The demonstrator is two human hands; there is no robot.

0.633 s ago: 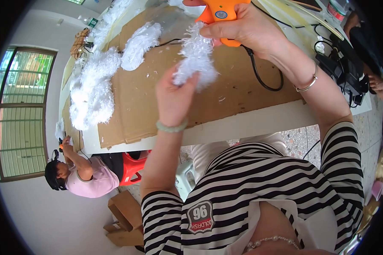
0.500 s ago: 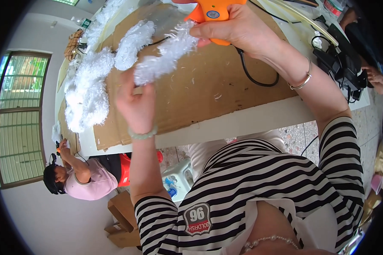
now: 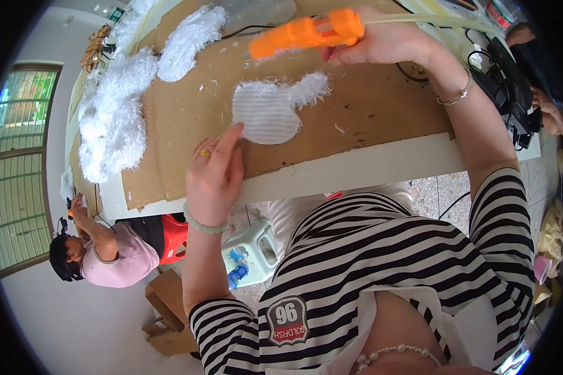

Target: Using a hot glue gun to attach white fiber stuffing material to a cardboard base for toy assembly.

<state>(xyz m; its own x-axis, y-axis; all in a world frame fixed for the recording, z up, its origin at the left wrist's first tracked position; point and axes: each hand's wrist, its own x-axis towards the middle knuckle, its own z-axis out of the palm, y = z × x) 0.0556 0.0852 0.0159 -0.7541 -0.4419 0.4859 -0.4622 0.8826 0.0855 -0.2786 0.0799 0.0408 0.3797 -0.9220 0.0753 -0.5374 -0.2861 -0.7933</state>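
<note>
A white fluffy piece lies on the cardboard (image 3: 187, 137) with its ribbed side (image 3: 266, 115) up; a narrow shaggy strip (image 3: 311, 90) sticks out at its upper right. At its lower left edge, the index finger of my left hand (image 3: 214, 175) touches or nearly touches it, the thumb apart and nothing gripped. My right hand (image 3: 388, 44) is wrapped round an orange glue gun (image 3: 306, 34), held above the cardboard beyond the piece, its nozzle end toward the left. A pale glue stick (image 3: 431, 20) reaches out from the back of the gun. The gun hides most of the right fingers.
A heap of white fluffy pieces (image 3: 116, 119) lies at the left, with another piece (image 3: 191, 40) beside it. Black power adapters and cables (image 3: 510, 94) crowd the table's right end. A person in pink (image 3: 122, 256) works at the far left; another person's hand (image 3: 550, 112) shows at the right edge.
My left hand has let go of the fluffy piece, which now lies flat, ribbed side up. My right hand has turned the glue gun sideways and moved away from the piece.
</note>
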